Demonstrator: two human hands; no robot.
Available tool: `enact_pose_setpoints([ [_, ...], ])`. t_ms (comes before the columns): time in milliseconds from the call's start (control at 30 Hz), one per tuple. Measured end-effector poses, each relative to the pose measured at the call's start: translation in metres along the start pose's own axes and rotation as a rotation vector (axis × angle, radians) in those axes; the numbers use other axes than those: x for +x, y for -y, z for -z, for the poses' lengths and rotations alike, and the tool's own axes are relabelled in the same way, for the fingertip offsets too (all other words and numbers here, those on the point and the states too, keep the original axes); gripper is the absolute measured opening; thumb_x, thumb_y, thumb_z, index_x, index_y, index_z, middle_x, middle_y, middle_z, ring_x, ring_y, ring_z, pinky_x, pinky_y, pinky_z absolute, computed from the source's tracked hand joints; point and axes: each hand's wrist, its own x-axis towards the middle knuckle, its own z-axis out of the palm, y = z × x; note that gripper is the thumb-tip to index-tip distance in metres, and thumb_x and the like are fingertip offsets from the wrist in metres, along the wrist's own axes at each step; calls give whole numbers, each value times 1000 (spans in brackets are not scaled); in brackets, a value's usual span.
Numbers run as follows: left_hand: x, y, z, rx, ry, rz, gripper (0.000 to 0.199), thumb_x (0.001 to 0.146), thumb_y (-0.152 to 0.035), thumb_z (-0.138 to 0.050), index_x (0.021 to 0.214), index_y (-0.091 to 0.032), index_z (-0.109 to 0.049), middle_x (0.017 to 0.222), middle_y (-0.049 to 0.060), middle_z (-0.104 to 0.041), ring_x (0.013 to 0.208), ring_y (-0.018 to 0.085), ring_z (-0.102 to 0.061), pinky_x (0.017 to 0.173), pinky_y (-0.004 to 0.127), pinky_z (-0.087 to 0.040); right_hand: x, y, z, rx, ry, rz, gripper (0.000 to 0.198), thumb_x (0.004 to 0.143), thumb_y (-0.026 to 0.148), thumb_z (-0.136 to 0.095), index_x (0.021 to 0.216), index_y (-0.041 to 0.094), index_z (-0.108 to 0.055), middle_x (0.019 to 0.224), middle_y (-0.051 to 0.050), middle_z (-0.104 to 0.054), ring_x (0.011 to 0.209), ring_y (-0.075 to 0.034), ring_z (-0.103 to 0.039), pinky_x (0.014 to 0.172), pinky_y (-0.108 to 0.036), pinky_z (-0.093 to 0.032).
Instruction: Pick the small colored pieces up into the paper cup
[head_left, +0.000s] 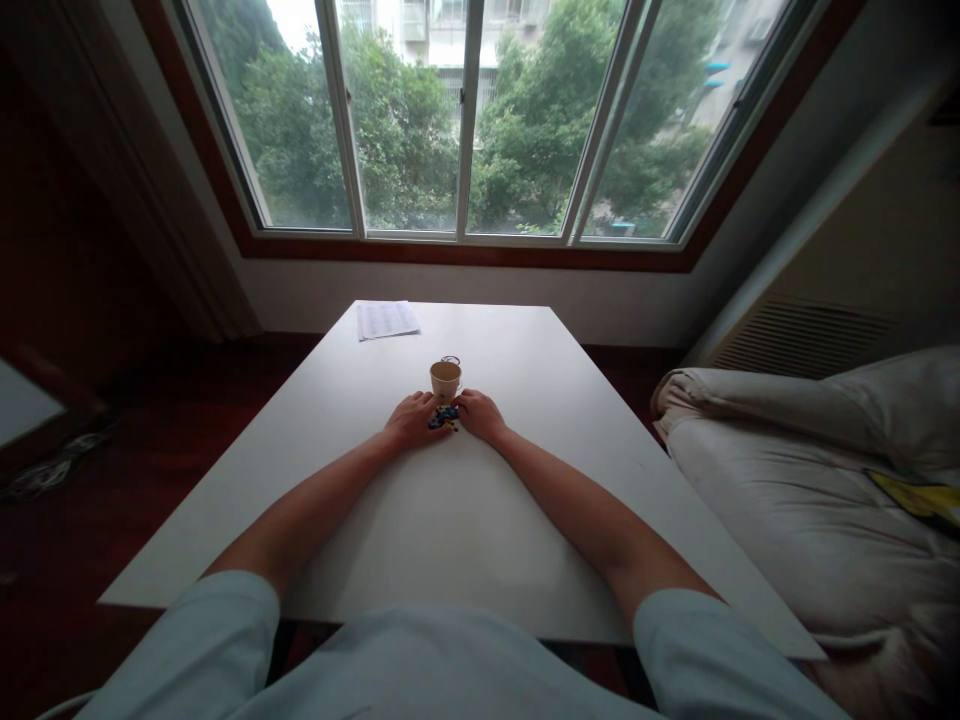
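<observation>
A small pile of dark blue, black and yellow pieces (444,415) lies on the white table (480,540), too small to name piece by piece. My left hand (411,420) rests at its left side, thumb and fingers apart around the edge of the pile. At the right side, my right hand (481,413) has its fingers bent together with the tips at the pieces; what they hold, if anything, cannot be made out. Just behind the pile stands an upright paper cup (445,380), close to the fingertips of both hands.
Behind the cup lies a thin dark loop (451,359), perhaps a cord or glasses. Paper sheets (387,320) lie at the table's far left. A pale sofa (795,500) stands on the right, cables (56,470) lie on the left floor, and a window (465,120) is ahead.
</observation>
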Motion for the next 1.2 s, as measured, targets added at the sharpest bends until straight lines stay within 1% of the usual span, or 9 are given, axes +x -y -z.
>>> enact_pose_setpoints([
  [133,1,-1,0,-24,20,-6,50,81,-54,-70,123,-29,-66,118,9,-64,107,29,-57,97,44,-47,-1,-2,2,19,3,9,28,91,16,-54,102,25,-78,103,-5,-70,99,-19,-62,91,-28,-45],
  [333,7,2,-1,-64,6,-60,45,81,-51,-71,120,-29,-69,120,8,-63,106,28,-58,97,44,-48,-1,-8,-1,92,7,-30,27,91,17,-56,101,27,-79,101,-3,-70,95,-18,-63,89,-27,-46],
  [567,8,5,-4,-61,27,-66,46,82,-52,-70,123,-30,-69,122,8,-63,108,27,-57,98,43,-47,-2,-13,-3,135,-9,-33,30,90,16,-58,110,26,-77,103,-5,-67,98,-17,-61,90,-27,-47],
  [667,8,8,-4,-79,26,-70,48,83,-51,-70,127,-32,-67,121,8,-64,109,27,-57,100,42,-46,-2,-14,-5,132,3,-1,30,89,17,-59,110,27,-77,103,-5,-66,101,-18,-60,92,-28,-47],
  [767,5,12,-3,-126,16,-61,49,85,-50,-69,131,-33,-65,118,7,-65,109,26,-58,99,41,-47,-3,-15,-6,136,2,13,28,89,17,-60,108,27,-78,99,-5,-66,98,-18,-60,91,-29,-47],
  [867,1,20,-1,-156,34,-70,54,84,-50,-70,135,-34,-62,116,7,-65,108,25,-58,99,40,-47,-4,-16,-4,166,20,58,29,89,21,-63,115,27,-76,101,-5,-66,97,-19,-61,90,-29,-48],
  [1000,-2,32,0,-128,63,-92,66,80,-54,-73,140,-33,-58,122,9,-63,112,28,-57,100,42,-45,-8,-16,6,183,40,199,46,85,36,-73,130,28,-68,121,-8,-63,114,-25,-58,99,-35,-47],
  [1067,-3,36,1,-112,69,-101,68,79,-56,-73,140,-31,-58,125,10,-62,114,29,-56,101,43,-45,-10,-16,11,166,53,249,48,82,40,-76,128,27,-69,123,-9,-62,116,-28,-57,101,-38,-46],
  [1200,-4,40,3,-101,63,-122,65,80,-57,-72,138,-30,-61,126,9,-62,114,29,-55,101,43,-44,-11,-14,18,136,81,288,50,79,41,-78,127,27,-69,121,-9,-63,114,-28,-57,99,-38,-48],
])
